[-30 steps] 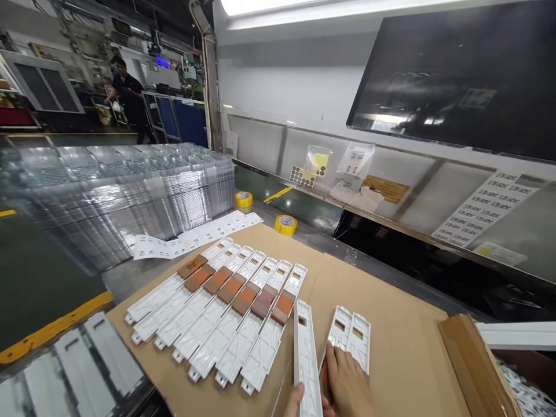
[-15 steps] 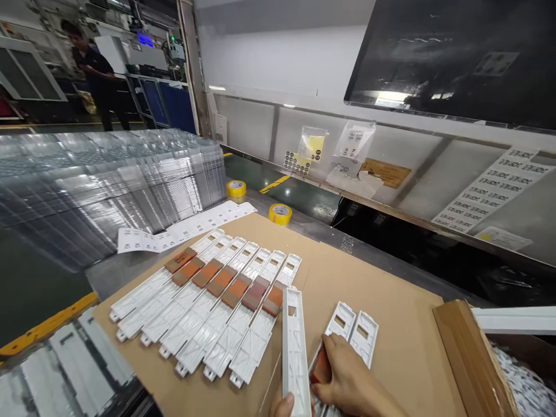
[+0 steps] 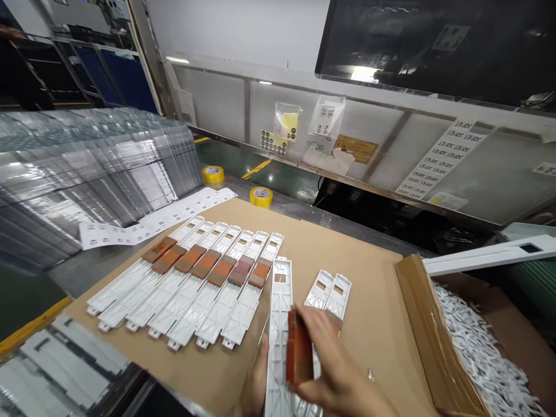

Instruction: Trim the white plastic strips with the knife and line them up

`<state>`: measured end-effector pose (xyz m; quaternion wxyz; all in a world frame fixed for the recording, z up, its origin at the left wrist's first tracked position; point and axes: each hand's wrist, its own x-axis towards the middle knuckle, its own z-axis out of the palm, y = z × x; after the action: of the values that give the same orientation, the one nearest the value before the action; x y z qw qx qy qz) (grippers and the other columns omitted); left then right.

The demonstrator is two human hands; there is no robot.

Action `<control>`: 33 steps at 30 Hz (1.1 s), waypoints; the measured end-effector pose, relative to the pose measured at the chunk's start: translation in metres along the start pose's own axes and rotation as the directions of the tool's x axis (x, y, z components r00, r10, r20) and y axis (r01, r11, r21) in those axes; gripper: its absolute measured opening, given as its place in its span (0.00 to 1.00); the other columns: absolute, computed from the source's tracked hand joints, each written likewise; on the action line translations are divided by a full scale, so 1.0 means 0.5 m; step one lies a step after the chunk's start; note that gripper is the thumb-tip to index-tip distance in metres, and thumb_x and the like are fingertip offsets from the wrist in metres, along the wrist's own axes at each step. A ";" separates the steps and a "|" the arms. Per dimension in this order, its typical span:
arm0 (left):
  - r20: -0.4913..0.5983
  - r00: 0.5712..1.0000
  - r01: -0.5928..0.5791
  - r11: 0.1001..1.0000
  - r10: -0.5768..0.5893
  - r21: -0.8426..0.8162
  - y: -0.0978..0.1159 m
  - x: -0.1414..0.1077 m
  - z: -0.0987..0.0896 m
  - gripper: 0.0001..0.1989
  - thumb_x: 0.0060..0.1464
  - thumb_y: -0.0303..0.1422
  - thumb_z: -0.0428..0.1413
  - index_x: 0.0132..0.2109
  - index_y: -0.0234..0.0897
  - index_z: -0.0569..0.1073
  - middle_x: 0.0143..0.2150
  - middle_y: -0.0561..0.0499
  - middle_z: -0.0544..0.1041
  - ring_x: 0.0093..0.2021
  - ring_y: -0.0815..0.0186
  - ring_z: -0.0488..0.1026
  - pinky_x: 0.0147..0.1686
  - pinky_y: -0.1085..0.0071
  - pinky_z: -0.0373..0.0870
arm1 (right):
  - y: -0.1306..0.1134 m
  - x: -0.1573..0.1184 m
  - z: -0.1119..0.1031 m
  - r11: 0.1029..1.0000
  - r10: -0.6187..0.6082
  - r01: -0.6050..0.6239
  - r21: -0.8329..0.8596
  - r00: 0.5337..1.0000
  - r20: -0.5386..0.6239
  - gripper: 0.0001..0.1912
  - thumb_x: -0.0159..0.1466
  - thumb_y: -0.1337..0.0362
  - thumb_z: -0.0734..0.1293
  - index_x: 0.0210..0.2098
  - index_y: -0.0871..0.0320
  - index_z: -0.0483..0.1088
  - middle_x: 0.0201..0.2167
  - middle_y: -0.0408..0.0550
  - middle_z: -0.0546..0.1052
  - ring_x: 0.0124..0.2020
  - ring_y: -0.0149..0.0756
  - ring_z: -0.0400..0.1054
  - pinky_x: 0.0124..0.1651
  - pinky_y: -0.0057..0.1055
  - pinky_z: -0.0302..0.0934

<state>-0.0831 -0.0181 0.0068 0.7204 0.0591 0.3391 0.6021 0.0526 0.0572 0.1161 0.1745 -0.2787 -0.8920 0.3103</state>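
Item one: a long white moulded plastic tray [image 3: 278,307], upright-angled on a brown cardboard sheet [image 3: 369,301], its lower end out of view, gripped along its edge by the left hand [image 3: 256,376]. Item two: a red-orange rectangular block [image 3: 299,354], pinched between thumb and fingers of the right hand [image 3: 325,362], held over that tray; contact cannot be told. Beside it, a row of seven white plastic trays [image 3: 204,295], each already carrying an orange-brown block across its middle. Just right of the hands, a pair of short white plastic trays [image 3: 326,292]. The cardboard sheet extends right to the tall brown flap of a carton [image 3: 430,330] of shredded white paper [image 3: 482,353]. Farther off: a stack of clear plastic sheets [image 3: 87,168], a white printed label strip [image 3: 143,229], two yellow tape rolls [image 3: 212,174].
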 end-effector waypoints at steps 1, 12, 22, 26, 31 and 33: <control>-0.049 0.998 -0.042 0.994 0.047 0.101 0.006 -0.009 0.001 0.31 0.52 0.52 0.49 0.54 0.34 0.69 0.49 0.43 0.74 0.55 0.53 0.65 0.57 0.59 0.54 | -0.016 -0.006 0.021 0.998 -0.041 0.040 -0.040 0.999 -0.028 0.48 0.50 0.70 0.65 0.65 0.59 0.37 0.59 0.58 0.58 0.61 0.50 0.49 0.59 0.46 0.51; 0.124 0.965 -0.258 0.929 0.232 0.264 0.033 -0.075 0.051 0.28 0.47 0.44 0.58 0.54 0.38 0.68 0.54 0.42 0.71 0.56 0.51 0.64 0.59 0.56 0.53 | -0.023 -0.039 0.097 0.985 -0.044 0.041 -0.168 0.999 -0.016 0.52 0.50 0.68 0.65 0.65 0.62 0.30 0.59 0.65 0.57 0.59 0.56 0.52 0.55 0.53 0.52; 0.060 0.978 -0.205 0.845 0.202 0.494 0.009 -0.121 0.037 0.24 0.49 0.44 0.56 0.51 0.38 0.71 0.50 0.42 0.74 0.53 0.50 0.67 0.54 0.59 0.61 | -0.084 -0.007 0.159 0.740 0.651 -0.443 0.507 0.661 -0.372 0.37 0.62 0.46 0.57 0.63 0.62 0.47 0.34 0.49 0.76 0.42 0.45 0.69 0.42 0.36 0.64; 0.076 0.970 -0.235 0.816 0.231 0.527 0.022 -0.114 0.043 0.24 0.50 0.44 0.55 0.50 0.36 0.72 0.47 0.41 0.76 0.52 0.49 0.68 0.52 0.60 0.63 | -0.082 0.012 0.163 0.715 0.659 -0.366 0.595 0.637 -0.400 0.32 0.61 0.46 0.59 0.57 0.58 0.55 0.35 0.47 0.76 0.37 0.41 0.70 0.40 0.34 0.64; 0.005 0.971 -0.188 0.745 0.241 0.640 0.055 -0.089 0.058 0.34 0.52 0.44 0.52 0.63 0.37 0.53 0.60 0.41 0.64 0.61 0.53 0.57 0.58 0.59 0.54 | -0.008 0.047 0.127 0.672 0.707 -0.427 0.605 0.612 -0.354 0.19 0.65 0.50 0.53 0.45 0.56 0.63 0.39 0.49 0.75 0.41 0.40 0.70 0.42 0.35 0.64; 0.015 0.960 -0.177 0.564 0.280 0.806 0.068 -0.076 0.059 0.42 0.49 0.42 0.55 0.65 0.34 0.45 0.62 0.37 0.58 0.63 0.51 0.53 0.59 0.56 0.51 | 0.035 0.077 0.115 0.677 0.723 -0.466 0.570 0.566 -0.396 0.17 0.65 0.52 0.52 0.41 0.57 0.63 0.38 0.50 0.75 0.41 0.41 0.69 0.42 0.36 0.63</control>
<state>-0.0965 -0.0339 0.0619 0.5119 0.3848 0.6028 0.4759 0.0016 0.0657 0.0672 0.3791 -0.6091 -0.5531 0.4236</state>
